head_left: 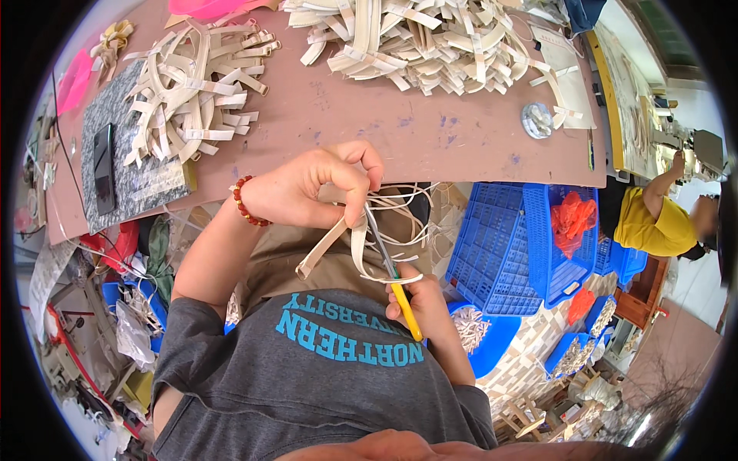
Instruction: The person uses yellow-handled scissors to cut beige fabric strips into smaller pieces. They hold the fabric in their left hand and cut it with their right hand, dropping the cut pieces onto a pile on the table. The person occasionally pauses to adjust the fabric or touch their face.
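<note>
**Two hands at one cream strap, just off the bench's near edge**

Your left hand (323, 184) pinches the cream strap (321, 249) between thumb and fingers, its ends hanging down in front of the bench (330, 115). Held clear of the bench top like this, the strap probably turns freely and leaves its edges easy to reach. Your right hand (417, 298), farther from the bench, is closed around the yellow handle of the scissors (405, 311). The blades slant up toward the bench, close by the left fingertips; that pinch likely steadies the strap beside the metal. Whether the blades touch it, you cannot tell from here.

At the bench's left, a smaller strap pile (204, 92) lies partly over a speckled slab (142, 186), with a phone (104, 169) on the slab. A larger strap pile (430, 46) sits along the bench's far side. Both look set back to keep the near part open for your arms. Blue crates (492, 246) stand below the bench's right end, seemingly within reach.
</note>
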A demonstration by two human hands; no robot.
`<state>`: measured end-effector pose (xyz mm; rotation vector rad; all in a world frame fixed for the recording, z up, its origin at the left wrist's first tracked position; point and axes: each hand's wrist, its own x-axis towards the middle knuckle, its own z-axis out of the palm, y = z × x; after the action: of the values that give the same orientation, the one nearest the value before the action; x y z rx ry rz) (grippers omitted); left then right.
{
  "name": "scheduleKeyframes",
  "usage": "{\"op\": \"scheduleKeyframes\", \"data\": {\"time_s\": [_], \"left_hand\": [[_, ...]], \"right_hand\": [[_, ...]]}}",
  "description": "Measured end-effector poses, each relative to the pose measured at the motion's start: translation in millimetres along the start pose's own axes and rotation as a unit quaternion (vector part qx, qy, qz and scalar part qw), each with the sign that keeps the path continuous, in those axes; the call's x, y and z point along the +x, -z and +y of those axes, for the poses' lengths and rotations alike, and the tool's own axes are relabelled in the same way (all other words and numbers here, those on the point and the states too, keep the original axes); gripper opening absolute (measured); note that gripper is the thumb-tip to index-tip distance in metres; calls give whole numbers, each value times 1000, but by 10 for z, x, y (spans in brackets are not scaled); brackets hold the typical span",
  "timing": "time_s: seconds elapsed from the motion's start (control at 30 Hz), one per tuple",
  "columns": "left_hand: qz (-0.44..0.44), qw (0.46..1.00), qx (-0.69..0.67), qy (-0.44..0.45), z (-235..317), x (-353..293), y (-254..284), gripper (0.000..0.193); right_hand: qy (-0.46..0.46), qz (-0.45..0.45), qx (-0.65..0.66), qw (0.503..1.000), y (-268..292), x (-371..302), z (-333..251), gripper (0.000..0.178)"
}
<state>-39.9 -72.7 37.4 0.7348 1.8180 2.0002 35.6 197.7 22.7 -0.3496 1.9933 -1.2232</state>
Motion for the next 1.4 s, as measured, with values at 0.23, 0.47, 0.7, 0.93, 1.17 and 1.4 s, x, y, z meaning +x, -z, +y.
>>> {"op": "scheduleKeyframes", "data": {"time_s": [0.23, 0.47, 0.7, 0.93, 1.17, 1.4], "left_hand": [[-30, 999, 1, 18, -20, 4, -28, 14], [51, 989, -98, 100, -31, 8, -86, 20], [230, 927, -282, 94, -175, -6, -279, 33], [218, 940, -234, 118, -114, -31, -346, 37], [211, 941, -230, 133, -77, -7, -361, 38], [199, 940, -242, 139, -48, 4, -330, 38]], "right_hand": [[-4, -15, -37, 999, 36, 38, 6, 62], [-12, 25, 20, 999, -12, 37, 148, 52], [-10, 31, 211, 977, -155, 59, 219, 47], [32, -67, 309, 948, -217, 119, 184, 78], [46, -50, 323, 944, -252, 140, 79, 86], [21, -32, 308, 951, -209, 105, 94, 83]]}}
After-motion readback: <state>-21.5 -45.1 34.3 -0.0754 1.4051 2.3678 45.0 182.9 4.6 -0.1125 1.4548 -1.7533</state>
